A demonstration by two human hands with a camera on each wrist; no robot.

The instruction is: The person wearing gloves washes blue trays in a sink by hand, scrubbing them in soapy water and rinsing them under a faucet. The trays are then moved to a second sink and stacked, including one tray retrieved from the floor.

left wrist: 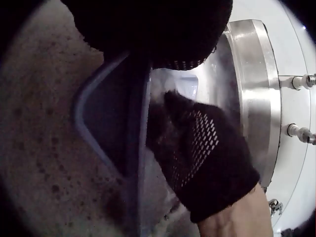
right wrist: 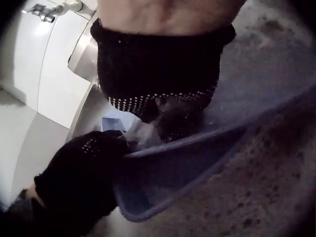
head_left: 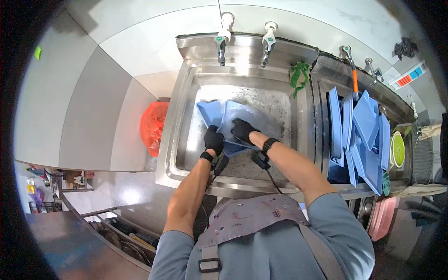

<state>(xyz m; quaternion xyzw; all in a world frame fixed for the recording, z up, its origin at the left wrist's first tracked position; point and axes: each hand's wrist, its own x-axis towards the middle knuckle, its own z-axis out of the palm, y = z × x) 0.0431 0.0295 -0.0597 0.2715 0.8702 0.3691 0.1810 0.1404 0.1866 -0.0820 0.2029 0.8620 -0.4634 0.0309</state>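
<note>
A blue tray (head_left: 240,114) is held tilted over the sink, with another blue tray (head_left: 211,112) beneath it. My gloved left hand (head_left: 213,140) grips the near left rim of the upper tray. Inside that tray, my gloved right hand (head_left: 243,130) presses on its face with curled fingers. A pale, wet wad (right wrist: 144,134) shows at the right fingers in the right wrist view; its kind I cannot tell. The left wrist view shows the tray's rim (left wrist: 146,113) edge-on between both hands.
The steel sink (head_left: 183,116) holds sudsy water under two taps (head_left: 221,44). A green cloth (head_left: 300,77) hangs at its back right corner. Several blue trays (head_left: 366,121) are piled in the right basin, near a green-and-white strainer (head_left: 397,149). A red bag (head_left: 154,128) stands left.
</note>
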